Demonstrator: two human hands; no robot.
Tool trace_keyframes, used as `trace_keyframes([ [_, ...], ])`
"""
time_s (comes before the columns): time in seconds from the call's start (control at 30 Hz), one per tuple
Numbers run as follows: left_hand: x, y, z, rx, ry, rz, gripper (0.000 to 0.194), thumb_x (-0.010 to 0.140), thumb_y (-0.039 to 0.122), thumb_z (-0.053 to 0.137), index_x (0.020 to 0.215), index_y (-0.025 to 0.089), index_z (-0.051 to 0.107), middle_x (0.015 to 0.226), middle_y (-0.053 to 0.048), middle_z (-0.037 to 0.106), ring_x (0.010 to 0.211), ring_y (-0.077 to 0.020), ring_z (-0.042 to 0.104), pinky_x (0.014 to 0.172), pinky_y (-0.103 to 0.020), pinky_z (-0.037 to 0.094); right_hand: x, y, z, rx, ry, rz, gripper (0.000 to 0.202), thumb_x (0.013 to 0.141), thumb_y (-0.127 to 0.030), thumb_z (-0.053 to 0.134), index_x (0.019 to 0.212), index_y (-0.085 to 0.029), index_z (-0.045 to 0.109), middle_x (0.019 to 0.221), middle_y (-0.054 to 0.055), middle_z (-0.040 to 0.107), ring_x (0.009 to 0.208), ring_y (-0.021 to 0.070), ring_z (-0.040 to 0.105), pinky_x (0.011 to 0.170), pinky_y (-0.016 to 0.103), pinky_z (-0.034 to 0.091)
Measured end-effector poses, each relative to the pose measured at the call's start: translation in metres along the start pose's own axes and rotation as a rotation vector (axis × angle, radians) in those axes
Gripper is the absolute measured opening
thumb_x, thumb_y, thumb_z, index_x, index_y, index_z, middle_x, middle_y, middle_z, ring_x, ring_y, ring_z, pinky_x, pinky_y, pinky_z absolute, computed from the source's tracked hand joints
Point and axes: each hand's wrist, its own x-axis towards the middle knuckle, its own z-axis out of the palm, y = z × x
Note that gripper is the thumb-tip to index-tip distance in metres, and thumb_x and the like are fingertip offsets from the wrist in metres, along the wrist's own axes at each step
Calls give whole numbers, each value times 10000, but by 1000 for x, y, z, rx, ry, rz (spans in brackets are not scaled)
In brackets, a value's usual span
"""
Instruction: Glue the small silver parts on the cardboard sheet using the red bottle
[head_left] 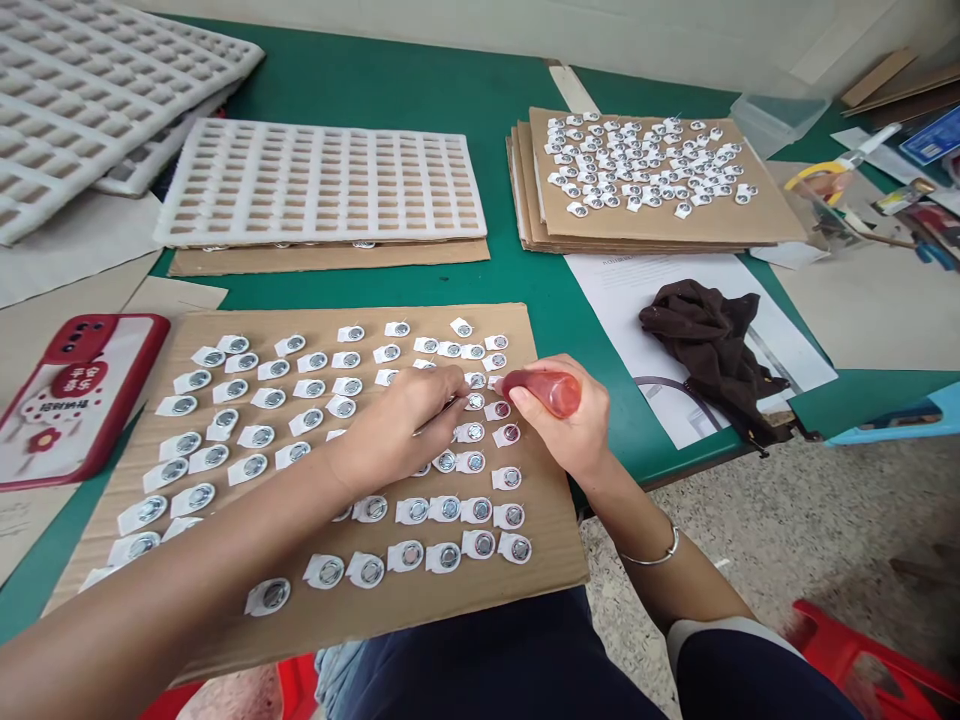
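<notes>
My right hand (pixel 566 425) is closed round a small red squeeze bottle (pixel 553 392), its narrow tip pointing left over the right-hand column of small parts. Close by on the left, my left hand (pixel 409 415) has its fingers pinched on a thin metal tool (pixel 448 404) that looks like tweezers, mostly hidden by the hand. Beneath both hands lies a cardboard sheet (pixel 551 520) with rows of small round silver parts on white tabs (pixel 514 547). A few parts near the bottle, such as one round part (pixel 508 433), look reddish in the middle.
White foam trays (pixel 322 180) sit at the back left. A cardboard stack (pixel 765 215) at the back right carries many similar parts. A dark cloth (pixel 701 345) lies on paper at right, yellow-handled scissors (pixel 821 175) beyond. A red-cased phone (pixel 79 395) is far left.
</notes>
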Motion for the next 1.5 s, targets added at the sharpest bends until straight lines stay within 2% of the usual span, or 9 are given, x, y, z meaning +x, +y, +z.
trace_keyframes([
  [0.17,2,-2,-1,10,17,18,166,823,112,408,774,149,562,669,-5,549,589,-101,466,571,-250,366,5,0,-2,-6,-10,-11,174,715,-298,634,846,-197,577,824,21,616,766,143,582,716,325,484],
  [0.27,5,-4,-1,11,51,19,139,777,86,449,735,153,564,653,7,552,573,-90,468,557,-236,366,20,-2,-5,-24,-85,-18,187,701,-338,646,798,-190,583,806,16,622,751,135,582,712,307,476],
  [0.37,7,-6,-2,-16,64,-44,130,757,91,460,697,159,552,591,28,531,531,-78,446,523,-222,351,41,-2,-3,-40,-176,10,236,684,-413,647,706,-190,570,727,-3,620,654,118,564,634,280,468],
  [0.5,8,-6,-4,-59,39,-124,125,763,129,457,726,165,570,557,34,522,499,-76,426,476,-213,331,58,4,7,-34,-145,5,298,693,-458,619,605,-195,510,619,-21,565,586,110,528,577,267,458],
  [0.63,11,-11,-6,-112,12,-134,117,764,167,469,726,162,580,614,12,564,544,-87,473,501,-218,358,56,13,14,2,-91,49,303,722,-473,579,613,-206,486,581,-20,514,559,114,508,552,271,465],
  [0.77,17,-21,-8,-161,-19,-208,120,763,226,496,723,164,591,636,-4,586,537,-90,486,466,-203,358,51,18,14,16,-68,82,324,717,-485,583,590,-210,468,529,-29,454,488,101,455,486,264,441],
  [1.0,19,-25,-9,-203,-58,-210,142,767,243,488,760,159,603,659,-22,594,545,-95,501,458,-195,370,48,22,13,80,2,103,309,729,-483,574,623,-207,487,522,-35,458,476,96,466,490,270,461],
  [1.5,17,-25,-10,-223,-63,-231,146,780,245,481,781,164,603,704,-39,613,591,-118,536,499,-220,405,48,17,13,49,-73,100,322,729,-473,581,587,-203,481,513,-29,450,469,89,438,456,254,427],
])
